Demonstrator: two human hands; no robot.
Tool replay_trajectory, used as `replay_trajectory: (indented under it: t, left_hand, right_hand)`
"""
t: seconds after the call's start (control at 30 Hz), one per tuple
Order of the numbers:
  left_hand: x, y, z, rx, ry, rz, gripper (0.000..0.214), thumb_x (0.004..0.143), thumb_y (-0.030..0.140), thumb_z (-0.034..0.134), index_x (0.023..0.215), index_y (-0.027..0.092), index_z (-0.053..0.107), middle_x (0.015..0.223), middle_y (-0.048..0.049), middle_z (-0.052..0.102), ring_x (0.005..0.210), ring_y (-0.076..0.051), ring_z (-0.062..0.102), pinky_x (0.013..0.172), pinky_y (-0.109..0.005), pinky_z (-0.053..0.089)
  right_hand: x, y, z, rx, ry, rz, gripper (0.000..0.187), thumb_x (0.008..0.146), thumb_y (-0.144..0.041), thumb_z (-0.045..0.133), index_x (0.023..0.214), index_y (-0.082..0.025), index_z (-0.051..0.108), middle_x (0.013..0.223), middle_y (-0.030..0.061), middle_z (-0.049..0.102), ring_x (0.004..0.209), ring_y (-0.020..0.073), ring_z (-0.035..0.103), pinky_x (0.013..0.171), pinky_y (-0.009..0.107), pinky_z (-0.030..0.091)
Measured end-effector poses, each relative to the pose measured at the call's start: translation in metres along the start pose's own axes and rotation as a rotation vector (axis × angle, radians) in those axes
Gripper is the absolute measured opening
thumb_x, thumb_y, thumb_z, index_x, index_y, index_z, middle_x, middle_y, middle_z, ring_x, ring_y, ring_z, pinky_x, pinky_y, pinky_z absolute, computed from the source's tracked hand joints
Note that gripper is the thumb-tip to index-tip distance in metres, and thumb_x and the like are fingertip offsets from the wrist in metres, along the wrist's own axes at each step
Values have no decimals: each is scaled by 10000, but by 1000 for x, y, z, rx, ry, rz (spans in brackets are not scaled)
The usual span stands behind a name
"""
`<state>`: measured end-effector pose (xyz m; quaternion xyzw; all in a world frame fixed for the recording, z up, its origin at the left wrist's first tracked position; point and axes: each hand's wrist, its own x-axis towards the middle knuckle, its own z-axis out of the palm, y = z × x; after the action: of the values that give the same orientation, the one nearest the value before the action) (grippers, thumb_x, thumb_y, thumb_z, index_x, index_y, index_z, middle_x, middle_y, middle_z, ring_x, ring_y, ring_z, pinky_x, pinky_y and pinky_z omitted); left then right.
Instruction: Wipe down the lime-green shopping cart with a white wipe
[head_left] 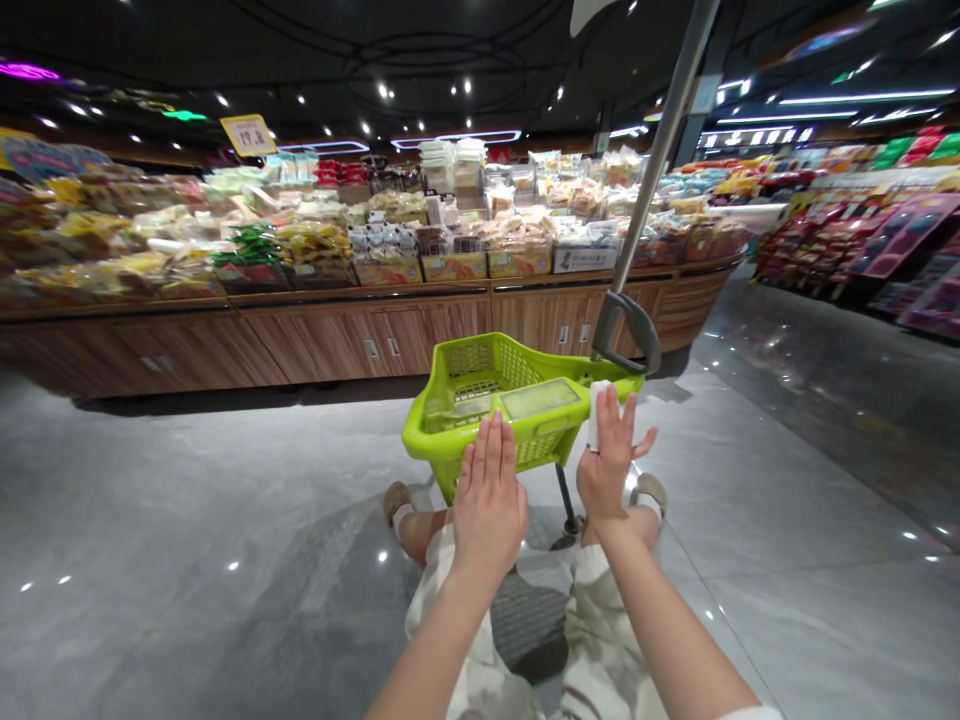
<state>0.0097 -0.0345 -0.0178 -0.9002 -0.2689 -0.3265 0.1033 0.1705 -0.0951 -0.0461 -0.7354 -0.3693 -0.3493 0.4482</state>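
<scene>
My left hand [491, 495] is flat with its fingers stretched out and together, holding nothing. Its fingertips reach the near rim of a lime-green shopping cart [551, 425]; I cannot tell whether they touch it. To the right, my right hand [609, 465] is raised in front of the cart's handle end, its fingers partly spread and the little finger sticking out. A small white thing [598, 415], perhaps a folded tissue, lies along its fingers and seems held there. The cart's mesh basket [472, 360] shows nothing inside. A clear panel [541, 397] lies along its near side.
A grey loop handle [634, 330] and a tall metal pole [664, 140] rise at the cart's right. Behind runs a wooden counter [315, 340] heaped with packaged food, with a price sign [247, 135]. Packed shelves [840, 230] stand right. My feet straddle the cart on glossy tiles.
</scene>
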Motion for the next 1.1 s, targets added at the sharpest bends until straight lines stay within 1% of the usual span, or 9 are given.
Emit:
replay_trajectory:
  t: [0.1,0.2,0.33,0.43,0.57,0.67,0.8,0.9,1.1]
  left_hand:
    - [1,2,0,-10,12,-8,807,870,176,473,1541,80,34,1599,-137,232,1493,-242,148,1201,-433,227]
    - [0,1,-2,-16,9,-11,754,908,210,442,1542,88,51,1599,-134,236,1492,-240,160,1198,-433,238]
    - [1,1,-5,-31,4,2,704,960,285,391,1542,93,46,1600,-125,236,1492,-232,165,1196,-423,247]
    - [3,3,-4,-44,11,8,697,969,297,377,1543,98,35,1600,-123,237,1490,-232,174,1191,-426,261]
    - [6,6,-2,-55,19,-8,681,967,263,376,1545,109,50,1587,-129,278,1485,-234,192,1183,-436,278]
    - [6,7,-2,-56,22,-16,671,964,249,379,1545,111,70,1581,-129,295,1484,-234,198,1185,-434,273]
    - [6,8,-1,-60,14,-13,678,966,258,383,1544,107,62,1588,-126,277,1483,-229,203,1192,-429,260]
    - [6,9,1,-61,20,-24,688,964,266,387,1542,97,53,1590,-132,268,1483,-231,205,1190,-433,261]
    - [6,10,1,-64,21,-30,683,953,230,391,1543,107,72,1591,-131,268,1485,-234,197,1191,-442,254]
  right_hand:
    - [-11,-27,1,36,-98,-280,799,764,-62,357,1528,-273,253,1458,57,501,1481,226,198,1149,577,-112]
    - [-14,-25,0,23,-122,-461,755,806,-84,371,1518,-314,270,1376,25,587,1468,217,241,1135,566,-170]
    - [-2,10,2,-2,-3,-153,803,757,-50,341,1517,-298,277,1458,53,502,1466,242,248,1131,617,-110]
    - [3,9,5,6,57,41,834,723,-50,338,1525,-264,264,1521,77,411,1480,249,201,1142,617,-55]
    - [-6,-22,4,41,-102,-273,794,766,-83,352,1527,-282,252,1473,58,483,1471,234,232,1150,592,-85]
    - [-7,-19,2,18,-115,-431,763,794,-97,362,1521,-304,261,1407,42,559,1459,224,268,1143,588,-112]
    - [4,11,6,-10,3,-139,798,756,-63,344,1518,-289,274,1466,67,492,1463,234,257,1143,604,-68]
    - [5,5,9,-8,62,47,800,752,-64,327,1526,-255,261,1518,89,415,1480,234,205,1151,595,-16]
    - [-8,-23,2,32,-128,-429,731,813,-106,365,1514,-297,286,1410,47,556,1455,219,278,1159,563,-82]
